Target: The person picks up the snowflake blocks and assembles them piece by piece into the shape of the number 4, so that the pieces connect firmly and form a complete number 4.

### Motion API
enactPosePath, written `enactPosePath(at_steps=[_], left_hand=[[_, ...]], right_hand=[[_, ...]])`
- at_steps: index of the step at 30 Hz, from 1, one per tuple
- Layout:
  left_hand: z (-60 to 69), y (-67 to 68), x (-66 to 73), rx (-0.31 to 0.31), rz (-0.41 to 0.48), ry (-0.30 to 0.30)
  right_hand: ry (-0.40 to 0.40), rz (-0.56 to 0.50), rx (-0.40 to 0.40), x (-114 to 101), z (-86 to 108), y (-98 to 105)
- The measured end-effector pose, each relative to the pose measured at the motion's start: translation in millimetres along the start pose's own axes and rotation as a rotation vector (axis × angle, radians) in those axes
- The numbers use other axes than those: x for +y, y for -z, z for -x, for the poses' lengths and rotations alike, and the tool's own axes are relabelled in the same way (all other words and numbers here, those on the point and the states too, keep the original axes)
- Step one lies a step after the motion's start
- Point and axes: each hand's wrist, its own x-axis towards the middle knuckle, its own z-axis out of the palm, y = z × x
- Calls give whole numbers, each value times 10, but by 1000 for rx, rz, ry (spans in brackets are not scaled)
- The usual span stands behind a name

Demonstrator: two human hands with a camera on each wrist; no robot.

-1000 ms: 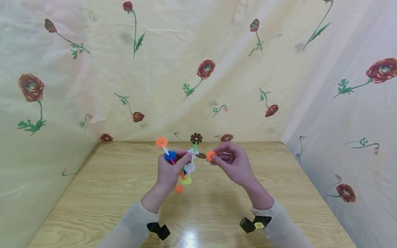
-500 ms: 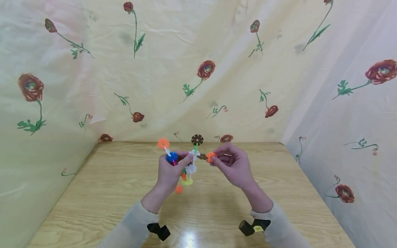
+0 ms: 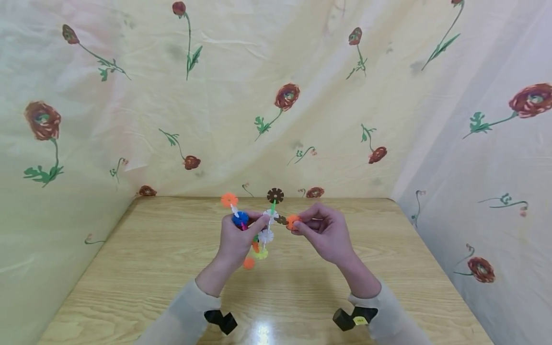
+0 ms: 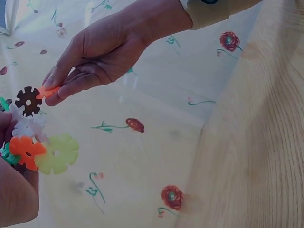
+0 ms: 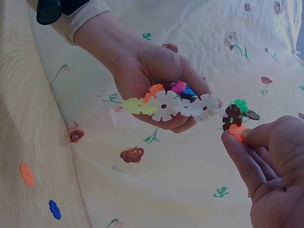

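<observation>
My left hand (image 3: 235,239) grips an assembly of slotted flower-shaped plastic discs above the table. Among its pieces are a blue disc (image 3: 240,219), a white disc (image 5: 164,105), a yellow-green disc (image 4: 58,153) and an orange disc (image 3: 229,200) at the upper left end. A dark brown disc (image 3: 275,195) tops a green piece on the far side. Between thumb and fingers, my right hand (image 3: 325,232) pinches another orange disc (image 5: 237,132), which meets a second brown disc (image 4: 28,101) on the assembly's right. Whether its slots are fully engaged cannot be told.
A loose orange disc (image 3: 248,263) lies on the wooden table (image 3: 293,302) below the left hand. The right wrist view also has a loose blue disc (image 5: 54,209) there. Flower-printed cloth (image 3: 233,120) encloses the table's back and sides.
The assembly has shifted slightly right and down with my left hand. My right hand has dipped a little, still pinching the orange disc against the brown one.
</observation>
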Motion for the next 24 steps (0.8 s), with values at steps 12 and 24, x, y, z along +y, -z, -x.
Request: enactPosePath(at_steps=[12, 24], left_hand=[[-5, -22, 16, -33, -37, -23], [-51, 32, 45, -56, -23, -22]], right_hand=[[-42, 156, -31, -60, -1, 35], [-153, 185, -38, -93, 28, 64]])
